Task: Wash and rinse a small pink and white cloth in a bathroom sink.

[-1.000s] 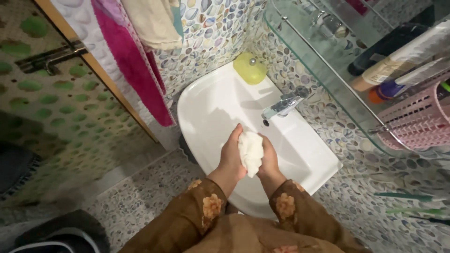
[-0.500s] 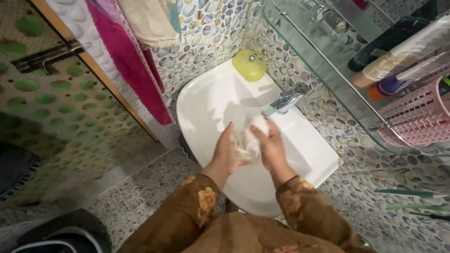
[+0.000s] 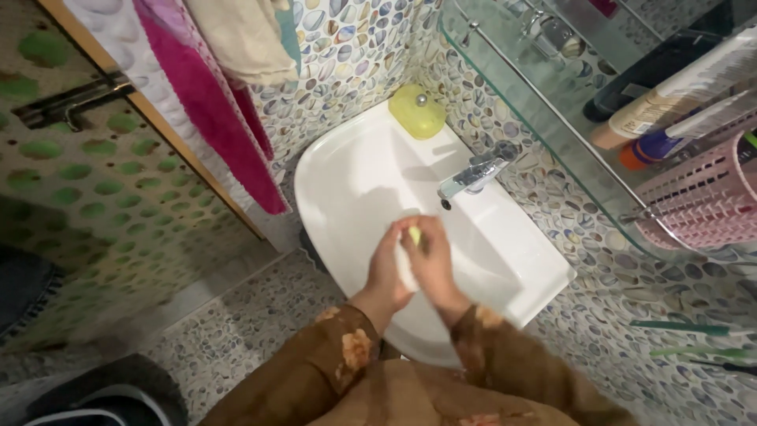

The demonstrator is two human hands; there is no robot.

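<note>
Both hands — left hand [image 3: 388, 267], right hand [image 3: 432, 260] — press together on a pale bar of soap [image 3: 413, 236] above the washbasin [image 3: 347, 170]; likely slick, light — best cupped by its broad faces.

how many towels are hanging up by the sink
3, as far as shows: a white towel leftmost, a pink towel beside it, a beige towel nearest the sink; more may hang out of frame.

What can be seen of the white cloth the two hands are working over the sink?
The white cloth is mostly hidden, bunched and pressed between the left hand and the right hand. Only a narrow strip shows between the palms; it looks soft and crumpled. A small yellow-green patch shows at its top, too blurred to identify. It is held above the bowl of the white sink, below the chrome tap, touching neither.
</note>
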